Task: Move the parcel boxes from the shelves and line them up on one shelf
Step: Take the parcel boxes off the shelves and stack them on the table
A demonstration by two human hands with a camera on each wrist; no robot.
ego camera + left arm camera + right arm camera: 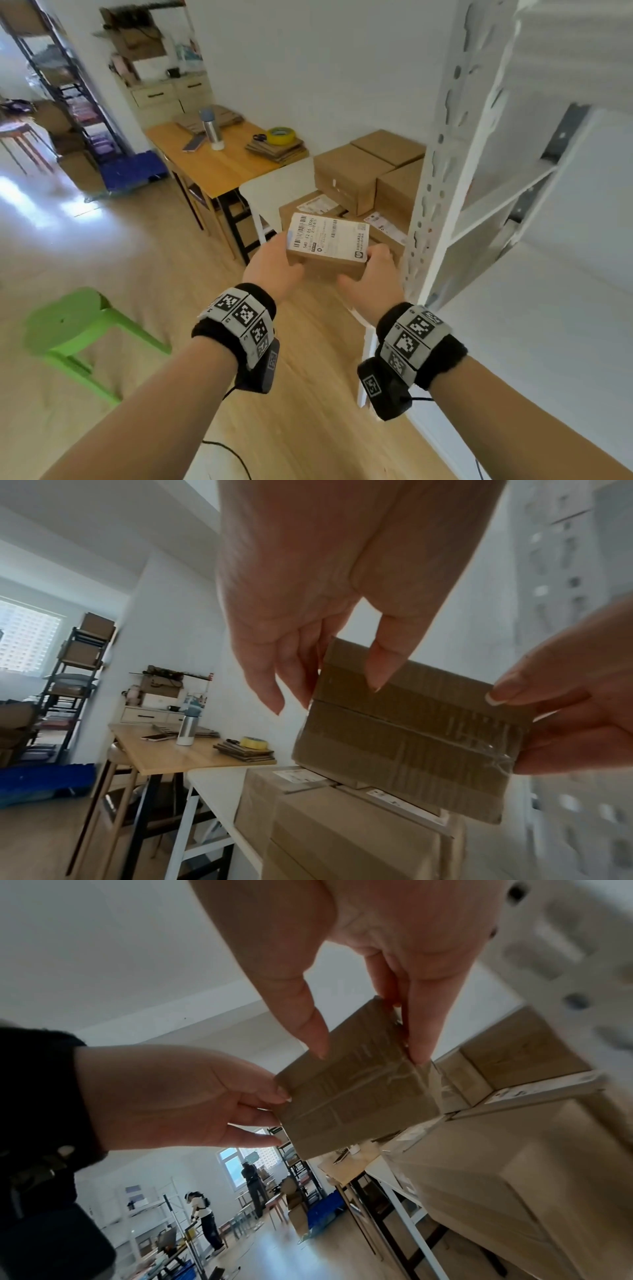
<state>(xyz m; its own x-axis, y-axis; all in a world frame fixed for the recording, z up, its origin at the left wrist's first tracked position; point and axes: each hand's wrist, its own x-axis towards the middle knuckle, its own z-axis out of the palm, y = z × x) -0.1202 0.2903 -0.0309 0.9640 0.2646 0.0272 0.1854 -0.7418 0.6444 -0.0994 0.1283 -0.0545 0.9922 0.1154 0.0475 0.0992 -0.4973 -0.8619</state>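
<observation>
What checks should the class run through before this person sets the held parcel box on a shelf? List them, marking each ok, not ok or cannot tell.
1. Left hand grips the small parcel box at its left end: ok.
2. Right hand grips its right end: ok.
3. Box is lifted clear of the stacked parcel boxes behind it: ok.
4. Label faces up and is readable: ok.
5. White shelf unit is close on the right: ok.
6. Target shelf has room for a row: cannot tell; little of the shelf surfaces shows.
</observation>
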